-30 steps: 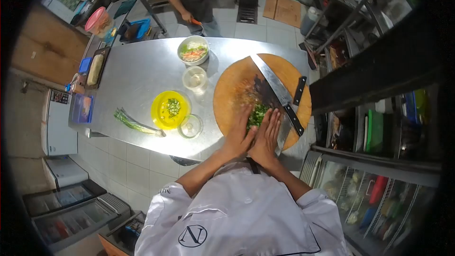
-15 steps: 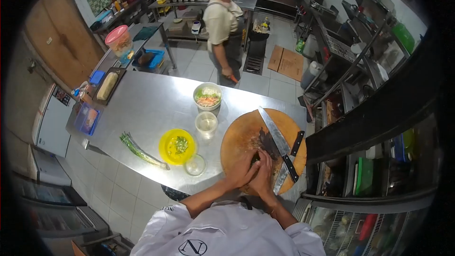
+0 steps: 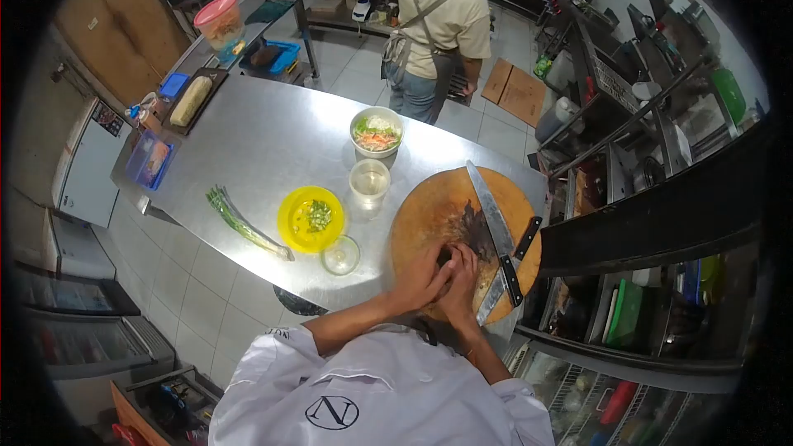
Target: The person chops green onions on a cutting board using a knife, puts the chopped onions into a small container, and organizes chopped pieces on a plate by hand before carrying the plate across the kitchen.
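My left hand (image 3: 420, 279) and my right hand (image 3: 459, 282) are together over the near part of a round wooden chopping board (image 3: 429, 198). Their fingers are curled around something small and dark, mostly hidden between them. Right of the hands, two black-handled knives lie crossed on the board: a large knife (image 3: 489, 202) on top and a second knife (image 3: 493, 296) beneath. Left of the board are a small clear dish (image 3: 340, 256), a yellow plate (image 3: 291, 235) holding chopped spring onion (image 3: 317, 216), and a clear tub (image 3: 369, 182).
A long spring onion (image 3: 244, 227) lies on the steel table (image 3: 239, 132). Behind the tub stands a white bowl (image 3: 376, 132) of shredded vegetables. A co-worker (image 3: 438, 33) stands beyond the table, back turned. Steel shelving (image 3: 611, 83) runs along the right.
The co-worker has turned their back to me and appears further right. My view has shifted slightly. My hands remain together over the board.
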